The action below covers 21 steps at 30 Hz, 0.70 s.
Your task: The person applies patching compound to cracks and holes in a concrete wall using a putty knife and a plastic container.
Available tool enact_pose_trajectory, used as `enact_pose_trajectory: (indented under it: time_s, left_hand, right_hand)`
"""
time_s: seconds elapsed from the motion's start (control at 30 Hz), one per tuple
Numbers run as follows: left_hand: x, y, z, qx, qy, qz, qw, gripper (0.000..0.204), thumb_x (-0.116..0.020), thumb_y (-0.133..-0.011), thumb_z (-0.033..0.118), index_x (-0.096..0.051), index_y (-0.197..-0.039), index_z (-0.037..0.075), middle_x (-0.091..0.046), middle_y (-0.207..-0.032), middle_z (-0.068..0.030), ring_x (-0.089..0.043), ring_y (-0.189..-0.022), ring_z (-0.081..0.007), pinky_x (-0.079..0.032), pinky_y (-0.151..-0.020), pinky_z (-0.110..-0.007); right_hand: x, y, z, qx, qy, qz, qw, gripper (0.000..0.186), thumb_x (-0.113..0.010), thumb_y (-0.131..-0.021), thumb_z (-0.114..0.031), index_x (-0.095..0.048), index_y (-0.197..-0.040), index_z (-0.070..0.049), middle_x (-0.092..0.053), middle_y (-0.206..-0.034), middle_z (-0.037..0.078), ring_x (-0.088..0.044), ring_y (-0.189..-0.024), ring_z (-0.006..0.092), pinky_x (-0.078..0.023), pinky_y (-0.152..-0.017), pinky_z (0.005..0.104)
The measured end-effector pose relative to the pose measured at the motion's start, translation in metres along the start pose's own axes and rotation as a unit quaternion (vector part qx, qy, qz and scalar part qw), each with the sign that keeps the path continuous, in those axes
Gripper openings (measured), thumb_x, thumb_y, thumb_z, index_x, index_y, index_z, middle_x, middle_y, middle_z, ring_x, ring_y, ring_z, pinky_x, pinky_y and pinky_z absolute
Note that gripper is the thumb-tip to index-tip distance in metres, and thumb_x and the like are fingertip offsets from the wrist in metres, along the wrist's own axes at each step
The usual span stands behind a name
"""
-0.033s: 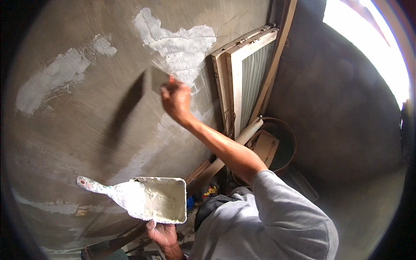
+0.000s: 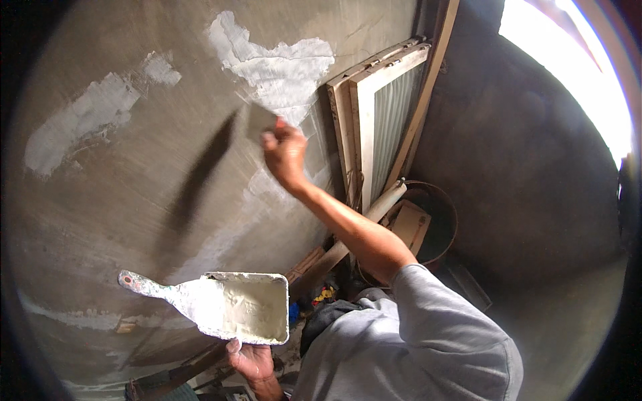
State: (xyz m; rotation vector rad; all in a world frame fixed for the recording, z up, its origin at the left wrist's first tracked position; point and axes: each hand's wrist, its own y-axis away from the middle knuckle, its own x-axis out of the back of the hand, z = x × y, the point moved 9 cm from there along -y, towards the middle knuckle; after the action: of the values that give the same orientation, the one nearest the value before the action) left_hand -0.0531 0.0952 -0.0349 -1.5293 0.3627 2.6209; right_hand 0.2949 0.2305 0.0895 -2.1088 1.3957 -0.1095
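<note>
My right hand (image 2: 286,157) is closed around the red grip of a wide filling knife (image 2: 262,123). Its grey blade, slightly blurred, is at the wall (image 2: 154,180) by the lower end of a white filler patch (image 2: 279,70); whether it touches cannot be made out. Low in the view, my left hand (image 2: 253,363) grips a rectangular pan (image 2: 287,311) from beneath, thumb at the near rim. Pale wet filler (image 2: 257,309) fills part of the pan. A second putty knife (image 2: 160,290), smeared white, lies over its left side, handle sticking out leftward.
Another white patch (image 2: 83,120) marks the wall at left. Framed window panels (image 2: 364,127) lean in the corner beside a wooden batten (image 2: 428,87). Below them stand a round bin (image 2: 455,220) holding cardboard (image 2: 410,230) and a slanting pole (image 2: 384,202). Bright light enters upper right.
My right hand and the filling knife have shifted a little to the right and slightly down along the wall. The pan and my left hand have stayed practically still.
</note>
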Motion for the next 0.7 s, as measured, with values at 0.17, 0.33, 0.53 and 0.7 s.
enact_pose_trajectory:
  time_s: [0.17, 0.33, 0.53, 0.7]
  left_hand:
    - [0.006, -0.002, 0.0, 0.004, 0.003, 0.026, 1.0, 0.064, -0.053, -0.066, 0.01, -0.032, -0.126, 0.004, -0.036, -0.129, -0.0136, -0.035, -0.118, -0.0291, -0.03, -0.098, -0.049]
    - [0.009, 0.0, 0.003, 0.005, -0.009, 0.044, 0.999, 0.065, -0.054, -0.065, 0.01, -0.033, -0.126, 0.003, -0.038, -0.127, -0.0135, -0.037, -0.116, -0.0291, -0.032, -0.096, -0.049]
    - [0.011, -0.002, 0.001, 0.003, 0.002, 0.028, 1.0, 0.063, -0.054, -0.067, 0.011, -0.032, -0.126, 0.002, -0.038, -0.126, -0.0146, -0.038, -0.116, -0.0299, -0.033, -0.095, -0.05]
    - [0.015, -0.001, 0.006, 0.0, -0.002, 0.023, 1.0, 0.063, -0.053, -0.067, 0.012, -0.032, -0.126, 0.002, -0.038, -0.127, -0.0153, -0.037, -0.117, -0.03, -0.033, -0.095, -0.05]
  right_hand:
    - [0.064, -0.023, 0.117, -0.212, 0.112, 0.071, 0.968, 0.015, -0.051, -0.069, -0.01, -0.059, -0.078, -0.001, -0.059, -0.071, 0.02, -0.059, -0.069, 0.0317, -0.044, -0.065, 0.0389]
    - [0.057, -0.034, 0.134, -0.219, 0.156, 0.08, 0.96, 0.012, -0.051, -0.068, -0.01, -0.057, -0.073, -0.001, -0.058, -0.072, 0.02, -0.058, -0.069, 0.0336, -0.044, -0.066, 0.0392]
    - [0.015, -0.017, 0.072, -0.025, 0.118, 0.067, 0.99, 0.017, -0.054, -0.075, -0.013, -0.054, -0.065, 0.002, -0.055, -0.064, 0.02, -0.055, -0.059, 0.0354, -0.042, -0.054, 0.038]
    - [-0.01, 0.021, 0.055, -0.036, 0.071, -0.047, 0.996, 0.01, -0.054, -0.071, -0.008, -0.055, -0.069, 0.002, -0.055, -0.062, 0.019, -0.054, -0.054, 0.0253, -0.041, -0.054, 0.0333]
